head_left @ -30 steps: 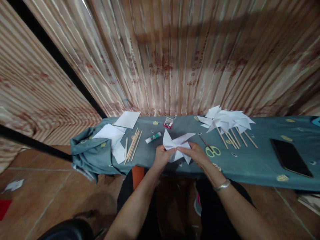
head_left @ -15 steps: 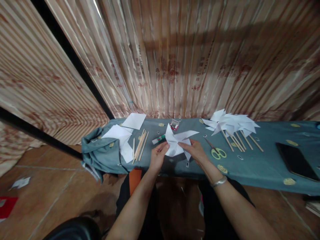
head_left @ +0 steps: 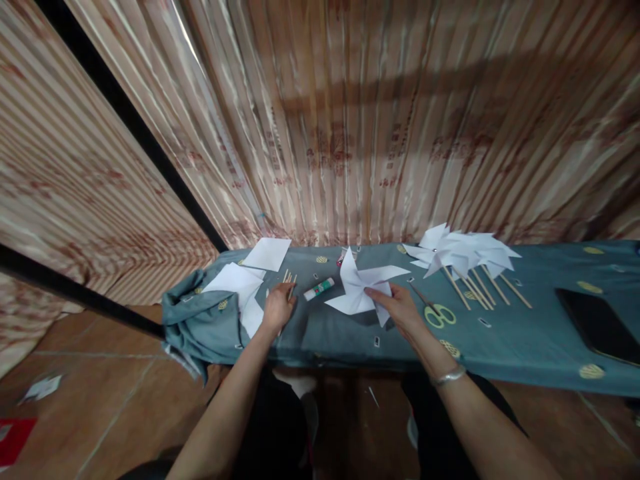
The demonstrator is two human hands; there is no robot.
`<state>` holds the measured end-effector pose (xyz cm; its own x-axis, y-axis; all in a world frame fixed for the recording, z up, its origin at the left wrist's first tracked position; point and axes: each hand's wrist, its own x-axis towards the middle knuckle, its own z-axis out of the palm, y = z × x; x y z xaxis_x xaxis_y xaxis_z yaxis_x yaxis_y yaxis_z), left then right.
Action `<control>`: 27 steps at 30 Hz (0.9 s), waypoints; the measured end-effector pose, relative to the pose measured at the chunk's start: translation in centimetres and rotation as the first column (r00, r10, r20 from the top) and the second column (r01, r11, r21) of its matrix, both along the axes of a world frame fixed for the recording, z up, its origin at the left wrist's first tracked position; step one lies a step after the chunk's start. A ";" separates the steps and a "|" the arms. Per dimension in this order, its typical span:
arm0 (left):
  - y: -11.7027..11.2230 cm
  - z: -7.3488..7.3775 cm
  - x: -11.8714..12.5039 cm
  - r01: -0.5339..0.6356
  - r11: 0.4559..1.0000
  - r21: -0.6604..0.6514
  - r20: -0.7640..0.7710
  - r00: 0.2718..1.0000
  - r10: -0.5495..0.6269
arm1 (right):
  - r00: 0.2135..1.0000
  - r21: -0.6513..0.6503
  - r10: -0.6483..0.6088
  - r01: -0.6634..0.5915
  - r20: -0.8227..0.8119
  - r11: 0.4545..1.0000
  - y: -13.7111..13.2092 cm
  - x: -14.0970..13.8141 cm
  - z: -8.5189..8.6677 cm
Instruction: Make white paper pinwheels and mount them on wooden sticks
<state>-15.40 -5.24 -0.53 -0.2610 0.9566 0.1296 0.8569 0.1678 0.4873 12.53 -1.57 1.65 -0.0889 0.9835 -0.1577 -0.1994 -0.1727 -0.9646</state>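
Observation:
A white paper pinwheel [head_left: 357, 288] with pointed blades is pinched at its middle and right side by my right hand [head_left: 400, 307]. My left hand [head_left: 279, 308] lies over a bunch of thin wooden sticks [head_left: 289, 276], its fingers curled down and closed on a stick; the hand covers most of the bunch. Between the two hands lies a glue stick [head_left: 319, 289]. Scissors [head_left: 440, 315] with yellow-green handles rest just right of my right hand. Behind the pinwheel, a small red-and-white box [head_left: 341, 257] is partly hidden.
Paper sheets [head_left: 267, 254] and folded white paper [head_left: 233, 280] lie at the left. Several pinwheels on sticks [head_left: 465, 252] are piled at the right, and a black tablet-like device [head_left: 597, 323] lies beyond them. A green cloth [head_left: 345, 347] covers the narrow table; a curtain [head_left: 340, 167] hangs behind.
My left hand has let go of the pinwheel and moved left onto the wooden sticks. My right hand still holds the pinwheel, now slightly farther right.

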 end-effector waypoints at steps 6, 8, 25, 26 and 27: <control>0.9 -1.2 0.3 -0.006 0.994 -0.112 -0.113 0.994 -0.007 | 0.999 0.002 0.007 -0.007 0.052 1.000 -0.1 0.5 -0.5; 1.1 -1.3 0.2 -0.016 0.992 -0.122 -0.146 0.989 -0.002 | 0.998 0.006 0.005 -0.005 0.066 1.000 -0.2 0.7 -0.6; 1.1 -0.4 -0.4 -0.126 0.990 -0.063 -0.117 0.986 0.118 | 0.999 0.032 0.008 -0.009 0.036 0.999 -0.8 1.4 -0.1; 0.9 -0.2 -0.3 -0.127 0.991 -0.036 -0.095 0.988 0.123 | 1.000 0.032 0.006 -0.006 0.026 0.999 -1.0 1.4 0.1; 0.8 0.2 -0.2 -0.124 0.992 -0.008 -0.076 0.989 0.124 | 1.000 0.035 0.006 -0.007 0.014 0.999 -1.1 1.5 0.4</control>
